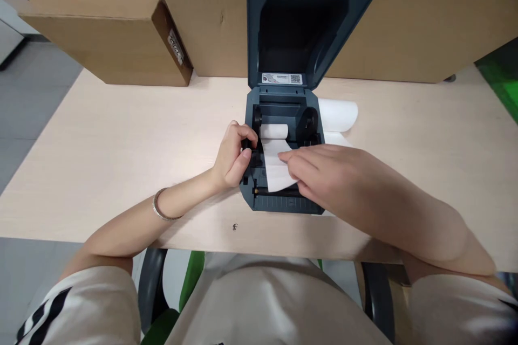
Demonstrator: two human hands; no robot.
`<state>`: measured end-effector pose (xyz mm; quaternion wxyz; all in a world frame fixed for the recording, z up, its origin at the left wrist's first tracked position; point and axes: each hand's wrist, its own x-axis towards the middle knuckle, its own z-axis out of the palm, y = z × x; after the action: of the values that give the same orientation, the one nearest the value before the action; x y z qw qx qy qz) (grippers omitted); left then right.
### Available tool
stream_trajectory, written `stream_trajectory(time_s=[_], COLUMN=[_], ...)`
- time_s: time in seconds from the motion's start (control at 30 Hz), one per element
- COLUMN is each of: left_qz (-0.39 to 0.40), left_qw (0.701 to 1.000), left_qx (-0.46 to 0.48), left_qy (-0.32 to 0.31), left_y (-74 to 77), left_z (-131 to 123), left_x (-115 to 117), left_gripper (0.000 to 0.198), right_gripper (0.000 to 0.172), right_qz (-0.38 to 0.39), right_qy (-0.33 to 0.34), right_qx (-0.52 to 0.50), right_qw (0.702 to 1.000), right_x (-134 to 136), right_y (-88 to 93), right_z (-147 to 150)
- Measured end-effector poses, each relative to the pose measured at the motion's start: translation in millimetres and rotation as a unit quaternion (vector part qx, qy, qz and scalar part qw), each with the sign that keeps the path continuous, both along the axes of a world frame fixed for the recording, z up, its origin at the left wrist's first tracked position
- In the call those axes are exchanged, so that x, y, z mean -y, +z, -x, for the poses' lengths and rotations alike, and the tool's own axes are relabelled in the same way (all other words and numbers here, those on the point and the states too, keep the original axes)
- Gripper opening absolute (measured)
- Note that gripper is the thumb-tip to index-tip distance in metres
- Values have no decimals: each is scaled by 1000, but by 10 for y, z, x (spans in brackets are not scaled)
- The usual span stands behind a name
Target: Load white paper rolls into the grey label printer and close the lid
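A dark blue label printer (283,202) stands on the table with its lid (299,16) swung up and open. A small white paper roll (274,131) sits inside, and its loose paper strip (275,170) runs forward over the roller. My left hand (232,156) is closed, pinching a black guide on the left inner side of the printer. My right hand (319,172) lies flat with its fingers stretched out, pressing the strip down from the right.
A curled white paper sheet (338,114) lies just right of the printer. Cardboard boxes (109,38) stand along the back of the light wooden table (121,140). A bracelet is on my left wrist. A green-and-black chair shows below the table edge.
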<state>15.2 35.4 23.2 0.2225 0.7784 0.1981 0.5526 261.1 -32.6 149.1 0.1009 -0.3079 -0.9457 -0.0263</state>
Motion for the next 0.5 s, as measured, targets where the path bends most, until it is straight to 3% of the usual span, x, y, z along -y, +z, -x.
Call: stream_trajectory(time_s=[0.23, 0.5], left_qz=[-3, 0], left_qw=[1000, 1000], left_qx=[15, 8], left_qy=[0, 5], left_y=[-46, -29], left_z=[-25, -26], left_x=[1, 29], left_gripper=[28, 26], right_gripper=[46, 57], right_qz=[-106, -141], right_qy=[3, 12], right_qx=[38, 47], right_qw=[994, 989], right_x=[227, 341], right_y=[45, 62], right_z=[87, 96])
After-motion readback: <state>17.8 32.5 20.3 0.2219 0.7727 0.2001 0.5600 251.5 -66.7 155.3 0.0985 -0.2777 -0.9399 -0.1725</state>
